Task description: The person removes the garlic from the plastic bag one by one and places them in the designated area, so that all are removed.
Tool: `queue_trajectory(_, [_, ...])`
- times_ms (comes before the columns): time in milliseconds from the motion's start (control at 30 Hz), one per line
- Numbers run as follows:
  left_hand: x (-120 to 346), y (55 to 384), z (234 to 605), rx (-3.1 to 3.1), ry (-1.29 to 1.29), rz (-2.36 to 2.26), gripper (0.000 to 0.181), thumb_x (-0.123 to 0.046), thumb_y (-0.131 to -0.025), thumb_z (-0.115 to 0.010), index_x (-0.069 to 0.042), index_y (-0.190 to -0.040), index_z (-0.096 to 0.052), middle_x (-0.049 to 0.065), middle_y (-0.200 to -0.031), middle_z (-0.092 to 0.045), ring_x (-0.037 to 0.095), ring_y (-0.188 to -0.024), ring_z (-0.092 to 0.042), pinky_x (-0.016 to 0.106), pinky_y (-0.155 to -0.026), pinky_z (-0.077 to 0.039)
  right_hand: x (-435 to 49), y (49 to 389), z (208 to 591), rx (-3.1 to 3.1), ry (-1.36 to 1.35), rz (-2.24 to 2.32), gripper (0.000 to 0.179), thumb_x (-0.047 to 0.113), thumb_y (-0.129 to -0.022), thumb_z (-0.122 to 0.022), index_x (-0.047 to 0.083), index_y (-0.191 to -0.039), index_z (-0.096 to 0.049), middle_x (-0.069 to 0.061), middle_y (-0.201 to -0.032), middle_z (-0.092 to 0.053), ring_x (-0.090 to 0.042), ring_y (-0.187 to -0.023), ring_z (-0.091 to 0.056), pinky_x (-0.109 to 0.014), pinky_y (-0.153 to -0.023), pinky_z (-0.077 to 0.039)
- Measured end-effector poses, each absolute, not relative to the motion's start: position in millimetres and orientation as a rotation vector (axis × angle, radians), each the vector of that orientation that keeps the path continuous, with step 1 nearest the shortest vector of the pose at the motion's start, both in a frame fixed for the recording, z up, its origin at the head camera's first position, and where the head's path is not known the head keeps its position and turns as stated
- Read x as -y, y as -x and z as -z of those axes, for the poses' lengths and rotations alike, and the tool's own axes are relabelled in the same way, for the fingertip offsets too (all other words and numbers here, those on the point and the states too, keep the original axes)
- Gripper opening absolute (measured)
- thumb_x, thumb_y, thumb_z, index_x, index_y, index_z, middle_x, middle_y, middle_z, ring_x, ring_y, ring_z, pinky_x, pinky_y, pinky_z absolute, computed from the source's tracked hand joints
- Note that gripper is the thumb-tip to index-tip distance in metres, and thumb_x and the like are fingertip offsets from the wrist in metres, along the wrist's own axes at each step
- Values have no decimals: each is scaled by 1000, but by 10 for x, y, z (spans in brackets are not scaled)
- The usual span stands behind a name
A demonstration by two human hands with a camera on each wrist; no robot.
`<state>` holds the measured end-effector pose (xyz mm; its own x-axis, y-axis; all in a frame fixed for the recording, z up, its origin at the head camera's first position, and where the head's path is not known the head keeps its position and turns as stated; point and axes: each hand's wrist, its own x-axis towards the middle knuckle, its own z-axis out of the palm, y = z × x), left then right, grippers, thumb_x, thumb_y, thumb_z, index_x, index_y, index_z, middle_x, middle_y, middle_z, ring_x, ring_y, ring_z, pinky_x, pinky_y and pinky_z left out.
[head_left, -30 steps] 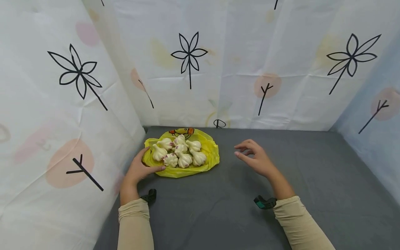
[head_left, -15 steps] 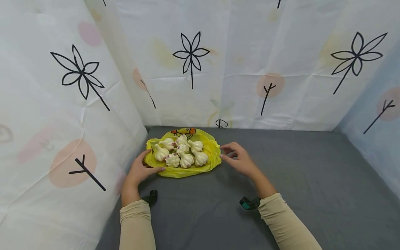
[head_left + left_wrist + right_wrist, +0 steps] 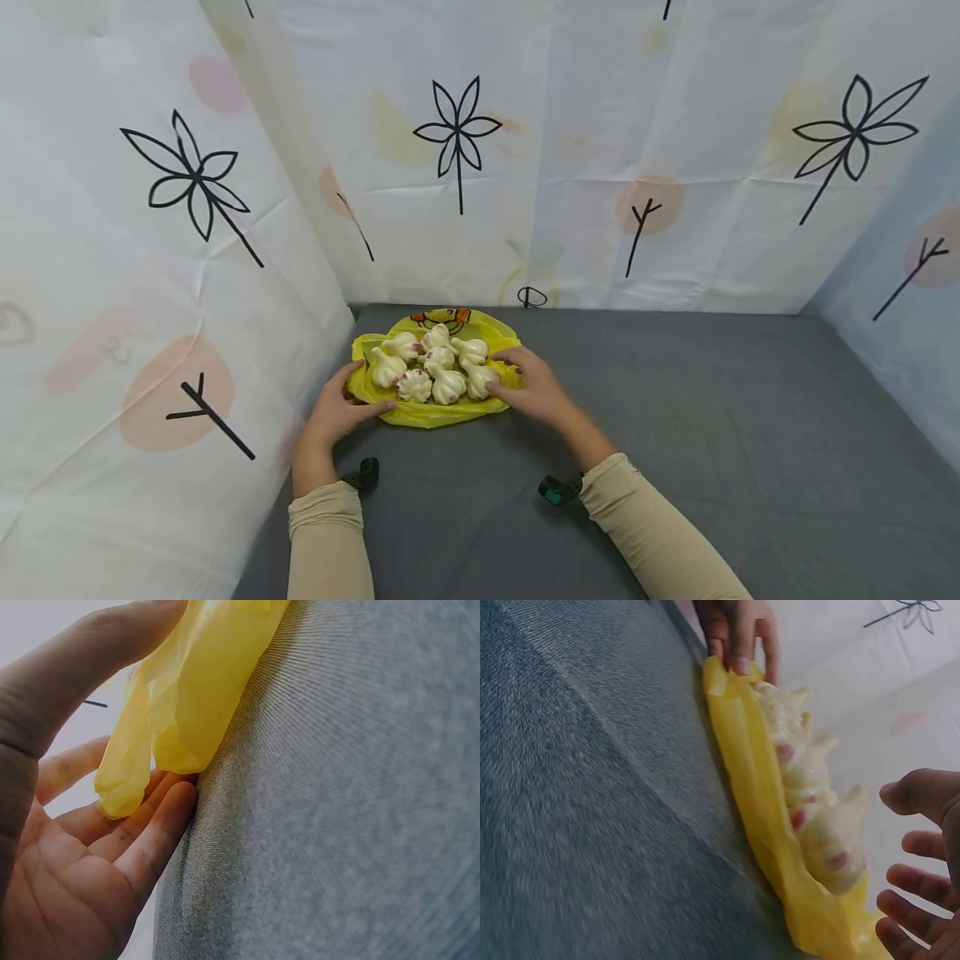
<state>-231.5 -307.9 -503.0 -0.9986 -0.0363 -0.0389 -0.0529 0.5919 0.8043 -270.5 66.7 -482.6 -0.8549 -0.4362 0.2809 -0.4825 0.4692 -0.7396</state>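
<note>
Several white garlic bulbs [image 3: 447,387] with purplish marks lie heaped on a yellow plastic bag [image 3: 427,415]. My left hand [image 3: 333,417] holds the bag's left end, thumb along the front edge and fingers round the side. In the left wrist view, the yellow plastic [image 3: 202,705] hangs between that thumb and the fingers. My right hand [image 3: 542,393] is over the bag's right end, its fingers and thumb spread on either side of the rightmost garlic bulb [image 3: 480,380]. The right wrist view shows this hand [image 3: 926,862] apart from the bulbs.
A grey cloth [image 3: 712,433] covers the table. White fabric walls [image 3: 570,150] with flower drawings stand behind it and at the left. A bluish fabric wall [image 3: 907,358] closes the right side. Each wrist wears a dark strap [image 3: 558,491].
My right hand has moved left from beside the bag to over the rightmost garlic bulb. The left hand stays at the bag's left end, and the garlic has not moved.
</note>
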Motion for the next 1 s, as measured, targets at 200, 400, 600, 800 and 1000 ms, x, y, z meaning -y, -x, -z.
queue_trajectory(200, [3073,2315,5016,-2784,76,-1408,114,-45,-84,-92,-10,-170,-25,25,-170,-31,45,-149,-43,60,-120,-41,-522,2736,4864,2740,-816,-1282,54,30,-95,-81,6,-141,-66,-16,-142,-64,-33,-131,-60,-56,-109,-51])
queue_trajectory(400, [3068,2317,5008,-2780,87,-1396,115,-45,-83,-92,-11,-170,-24,24,-171,-28,44,-152,-39,61,-122,-37,-444,2720,4889,2809,-790,-1225,54,31,-96,-81,8,-142,-65,-15,-144,-61,-34,-134,-58,-56,-112,-49])
queue_trajectory(600, [3063,2332,5002,-2765,99,-1390,117,-46,-82,-92,-10,-170,-24,24,-172,-27,44,-155,-34,62,-125,-33,-427,2707,4922,2783,-798,-1245,53,28,-95,-82,7,-141,-65,-15,-141,-62,-33,-132,-59,-55,-109,-51])
queue_trajectory(800, [3056,2336,4999,-2784,100,-1365,117,-49,-82,-92,-11,-170,-24,23,-172,-28,44,-156,-32,63,-126,-31,-428,2721,4968,2738,-798,-1265,51,24,-94,-84,7,-138,-66,-14,-137,-64,-31,-128,-61,-53,-108,-51])
queue_trajectory(1000, [3060,2323,4999,-2783,107,-1362,117,-48,-82,-92,-11,-170,-24,23,-173,-26,44,-157,-31,63,-126,-30,-433,2706,4974,2723,-786,-1280,49,21,-92,-86,8,-136,-68,-13,-135,-65,-29,-122,-62,-50,-102,-54])
